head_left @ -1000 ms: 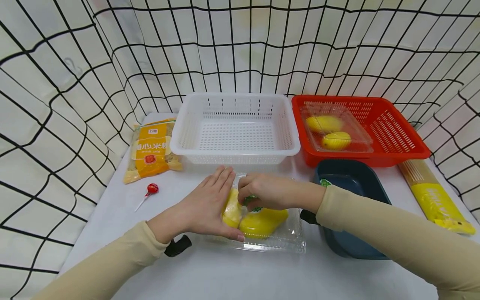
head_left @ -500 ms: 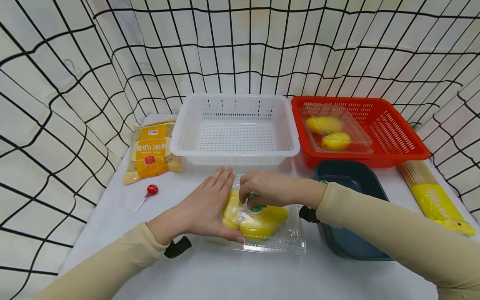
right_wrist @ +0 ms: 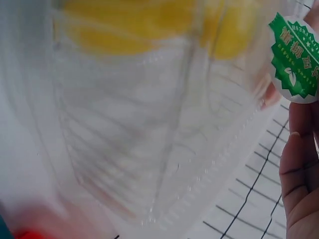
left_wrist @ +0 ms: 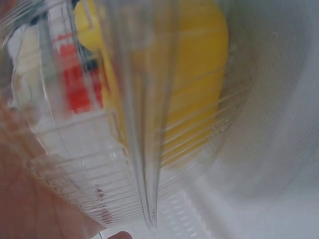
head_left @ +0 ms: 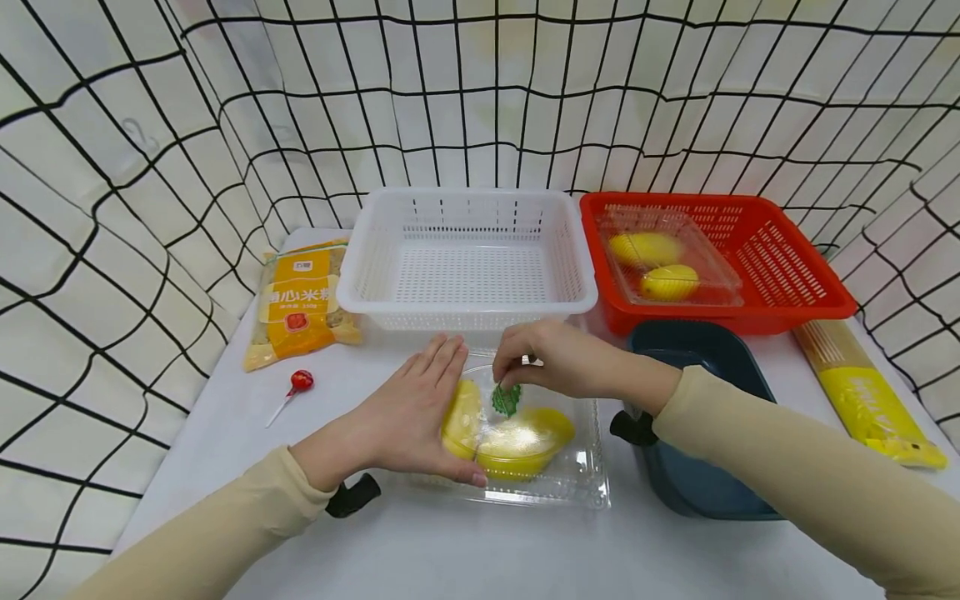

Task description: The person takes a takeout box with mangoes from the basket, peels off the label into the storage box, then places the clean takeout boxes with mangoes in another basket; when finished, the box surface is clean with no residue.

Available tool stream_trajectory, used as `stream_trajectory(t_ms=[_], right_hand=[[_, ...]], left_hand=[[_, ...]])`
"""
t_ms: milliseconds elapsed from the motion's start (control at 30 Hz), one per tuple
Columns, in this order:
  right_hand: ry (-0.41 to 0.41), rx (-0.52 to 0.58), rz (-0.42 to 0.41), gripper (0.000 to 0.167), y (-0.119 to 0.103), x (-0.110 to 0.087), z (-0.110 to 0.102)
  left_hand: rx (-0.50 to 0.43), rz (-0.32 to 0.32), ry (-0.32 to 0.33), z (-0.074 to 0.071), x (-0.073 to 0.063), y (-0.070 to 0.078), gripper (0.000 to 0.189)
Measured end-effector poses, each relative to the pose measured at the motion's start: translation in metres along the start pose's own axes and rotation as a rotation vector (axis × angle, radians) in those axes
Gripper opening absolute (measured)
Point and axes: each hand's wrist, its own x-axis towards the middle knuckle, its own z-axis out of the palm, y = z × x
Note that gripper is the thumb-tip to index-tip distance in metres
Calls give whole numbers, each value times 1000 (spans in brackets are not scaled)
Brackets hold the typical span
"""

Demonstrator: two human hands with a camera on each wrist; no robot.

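A clear plastic clamshell box (head_left: 588, 467) lies on the table, with two yellow mangoes (head_left: 528, 442) inside. My left hand (head_left: 397, 417) rests flat on its left side, fingers straight and thumb spread along the near edge. Above the lid, my right hand (head_left: 558, 358) pinches a round green-and-white sticker (head_left: 506, 401) between thumb and fingers. In the right wrist view the sticker's printed face (right_wrist: 296, 62) shows beside the blurred box (right_wrist: 119, 124). The left wrist view looks through the ridged box wall (left_wrist: 144, 174) at yellow fruit (left_wrist: 194, 74).
Behind the box stands a white basket (head_left: 468, 312). A red basket (head_left: 795, 312) holds another clear box of yellow fruit (head_left: 670, 282). A dark blue tub (head_left: 690, 483) sits under the right forearm. Around lie an orange snack bag (head_left: 300, 304), a red lollipop (head_left: 302, 381) and a yellow noodle pack (head_left: 877, 408).
My right hand has moved up and slightly right with the sticker, uncovering more of the lid and fruit. The left hand stays in place on the box.
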Motion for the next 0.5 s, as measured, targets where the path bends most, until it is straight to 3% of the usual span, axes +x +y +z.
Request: stream_trajectory(t_ms=[200, 500], right_hand=[[169, 108, 91, 9, 9, -20, -15], [329, 218, 389, 15, 36, -74, -41]], left_hand=[[0, 1, -3, 0, 0, -1, 143], [-1, 7, 0, 1, 0, -1, 142]])
